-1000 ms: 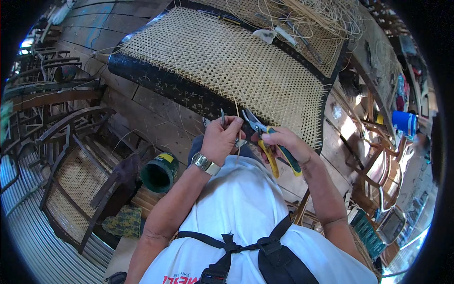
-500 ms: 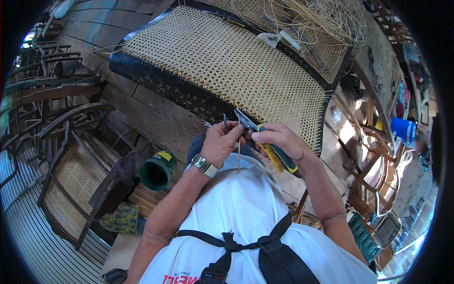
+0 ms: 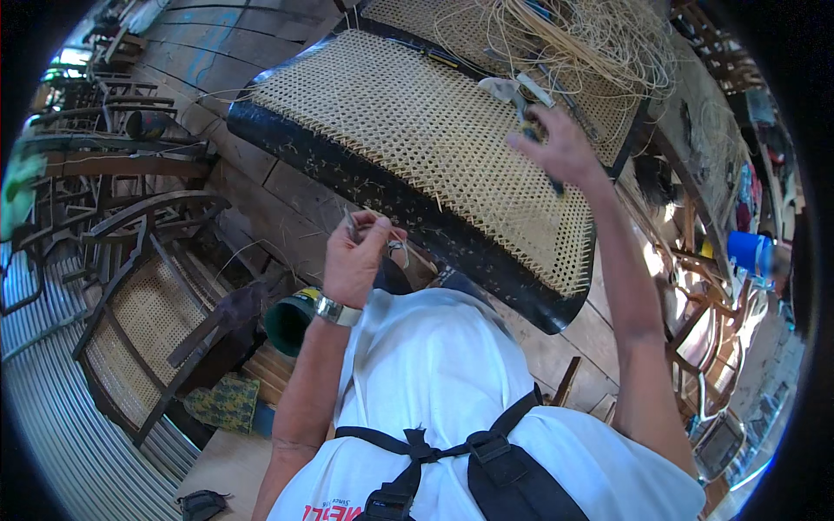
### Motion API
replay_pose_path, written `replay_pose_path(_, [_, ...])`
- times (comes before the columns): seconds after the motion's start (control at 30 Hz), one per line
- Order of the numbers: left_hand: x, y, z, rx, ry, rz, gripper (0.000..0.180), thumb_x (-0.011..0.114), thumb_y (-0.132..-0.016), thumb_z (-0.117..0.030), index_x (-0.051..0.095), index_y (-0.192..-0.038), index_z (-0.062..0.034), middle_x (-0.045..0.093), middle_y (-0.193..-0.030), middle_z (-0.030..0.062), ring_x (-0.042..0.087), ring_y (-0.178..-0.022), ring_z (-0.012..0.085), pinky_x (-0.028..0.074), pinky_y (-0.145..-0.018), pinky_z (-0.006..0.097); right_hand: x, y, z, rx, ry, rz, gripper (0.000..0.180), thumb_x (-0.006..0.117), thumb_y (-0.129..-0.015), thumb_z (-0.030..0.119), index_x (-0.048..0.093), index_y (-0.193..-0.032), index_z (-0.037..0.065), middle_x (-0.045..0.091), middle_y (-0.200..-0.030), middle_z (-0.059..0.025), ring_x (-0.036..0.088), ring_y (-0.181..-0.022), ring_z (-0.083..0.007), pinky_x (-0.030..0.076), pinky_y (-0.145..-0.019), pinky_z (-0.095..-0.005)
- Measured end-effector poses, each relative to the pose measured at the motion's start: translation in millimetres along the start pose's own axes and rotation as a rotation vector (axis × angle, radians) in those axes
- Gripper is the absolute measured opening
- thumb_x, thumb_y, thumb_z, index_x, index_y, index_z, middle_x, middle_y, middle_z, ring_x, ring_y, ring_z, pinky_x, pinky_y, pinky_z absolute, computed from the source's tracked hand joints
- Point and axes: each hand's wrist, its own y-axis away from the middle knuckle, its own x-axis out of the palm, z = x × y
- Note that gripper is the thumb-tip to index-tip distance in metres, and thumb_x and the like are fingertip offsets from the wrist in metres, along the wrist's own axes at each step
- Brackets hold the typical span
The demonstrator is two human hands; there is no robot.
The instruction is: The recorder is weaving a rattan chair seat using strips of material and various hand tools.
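**Looks well advanced, with loose ends perhaps left**

At the far left, can see wooden chair frames (image 3: 122, 163), and lower a chair with caned mesh (image 3: 148, 347), near a ribbed metal sheet (image 3: 52, 382). Going on, can notice a green container (image 3: 289, 328).

Then, at the left hand (image 3: 353, 262), can see fingers and thumb closed on a small metal tool (image 3: 350, 224); cannot tell its exact kind. Near the same fingertips, can see also a pale strip (image 3: 402, 246), but cannot tell if gripped or only hanging.

In the middle, find the cane panel (image 3: 408, 130), lying just beyond the left hand, with a black frame (image 3: 486, 269). Would judge as mostly done: shows weave across all the visible field, without big gap, and also crossing strands along the near edge. At its left corner, shows a loose strand (image 3: 228, 91), so perhaps remains to be secured or trimmed. Cannot judge the underside.

More to the right, can see the right hand (image 3: 563, 152) above the panel, blurred, at the pruning shears (image 3: 531, 130); cannot tell whether gripping or loose. Beyond, can find a heap of loose cane (image 3: 599, 43); at the far right, a blue container (image 3: 745, 252).
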Motion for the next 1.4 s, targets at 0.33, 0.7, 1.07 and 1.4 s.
replay_pose_path(0.33, [44, -6, -49, 0.12, -0.178, 0.183, 0.015, 0.066, -0.099, -0.021, 0.061, -0.1, -0.0069, 0.076, -0.094, 0.0066, 0.041, -0.052, -0.0012, 0.028, -0.045, 0.017, 66, 1, 57, -0.184, -0.636, -0.189, 0.078, 0.057, -0.093, 0.065, 0.049, -0.14, 0.003, 0.057, -0.13, -0.0223, 0.057, -0.119, -0.0312, 0.047, -0.099, -0.0445])
replay_pose_path(0.7, [51, -113, -73, 0.692, -1.355, 0.972, 0.022, 0.07, -0.091, -0.014, 0.073, -0.112, -0.011, 0.068, -0.1, 0.0088, 0.067, -0.089, 0.0248, 0.054, -0.079, 0.038, 51, 227, 16, 0.612, -1.574, -0.47, 0.014, 0.064, -0.1, 0.019, 0.064, -0.099, 0.006, 0.052, -0.073, 0.0049, 0.043, -0.06, -0.0034, 0.031, -0.051, -0.0184])
replay_pose_path(1.07, [75, -188, -71, 0.737, -1.226, 1.674, 0.022, 0.075, -0.086, -0.016, 0.075, -0.108, -0.0169, 0.065, -0.096, 0.0046, 0.067, -0.085, 0.0221, 0.055, -0.073, 0.034, 154, 165, 204, 0.653, -0.83, -0.71, 0.033, 0.071, -0.093, 0.013, 0.064, -0.123, 0.004, 0.065, -0.075, -0.0082, 0.058, -0.059, -0.0126, 0.047, -0.057, -0.0282])
replay_pose_path(1.4, [81, -202, -61, 0.724, -1.039, 1.834, 0.015, 0.072, -0.087, -0.017, 0.076, -0.102, -0.0162, 0.063, -0.09, 0.0051, 0.065, -0.083, 0.0234, 0.054, -0.072, 0.035, 167, 106, 255, 0.8, -0.933, -0.893, 0.047, 0.068, -0.095, 0.017, 0.057, -0.139, 0.005, 0.052, -0.062, -0.0059, 0.046, -0.055, -0.0091, 0.043, -0.053, -0.028])
